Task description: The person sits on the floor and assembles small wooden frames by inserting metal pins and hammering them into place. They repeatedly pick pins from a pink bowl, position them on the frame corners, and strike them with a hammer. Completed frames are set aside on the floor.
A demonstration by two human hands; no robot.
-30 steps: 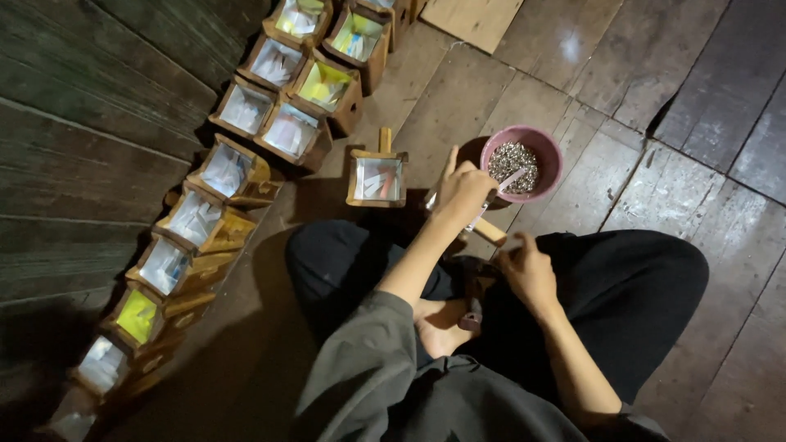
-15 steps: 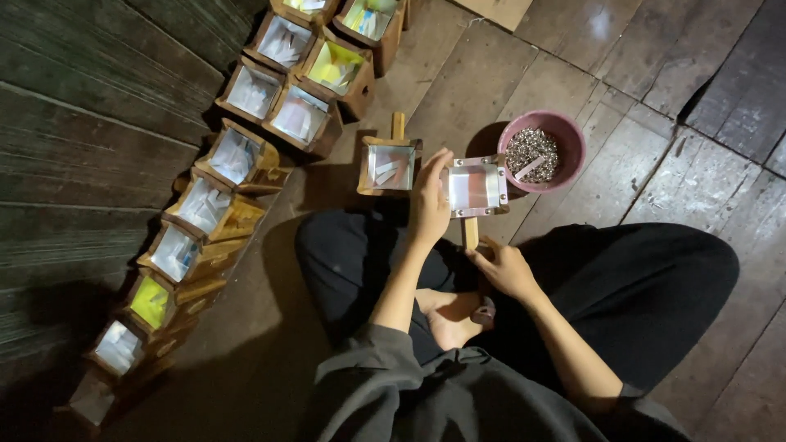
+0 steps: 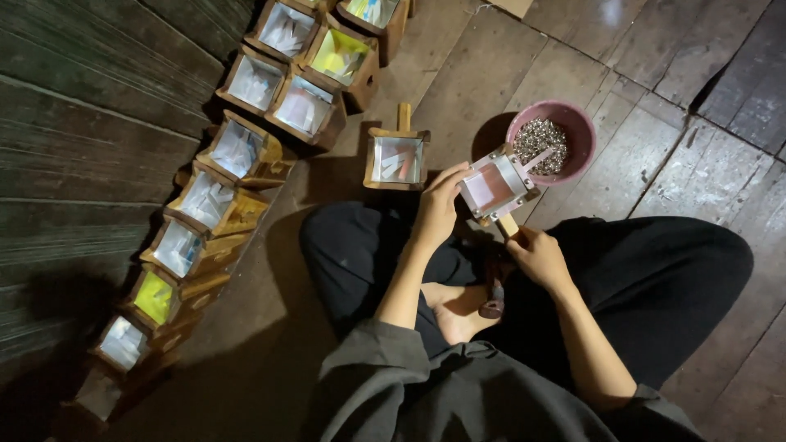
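Note:
I sit cross-legged on a wooden floor. My right hand (image 3: 536,255) grips the wooden handle of a small square wooden frame (image 3: 495,184) with a pale pink sheet stretched across it. My left hand (image 3: 438,205) holds that frame's left edge with its fingertips. Just beyond the frame stands a pink bowl (image 3: 569,123) heaped with small silvery metal pieces. A second handled frame (image 3: 397,157) with a whitish sheet lies on the floor to the left of my left hand.
Several similar wooden frames (image 3: 237,151) with white, yellow and pink sheets lean in a row against a dark plank wall (image 3: 82,123) on the left. A small dark tool (image 3: 494,301) lies in my lap by my bare foot (image 3: 458,311).
A second ago my left hand reached at the pink bowl. Both hands now hold the pink-sheeted frame, brought in front of the bowl and tilted. The view has shifted slightly.

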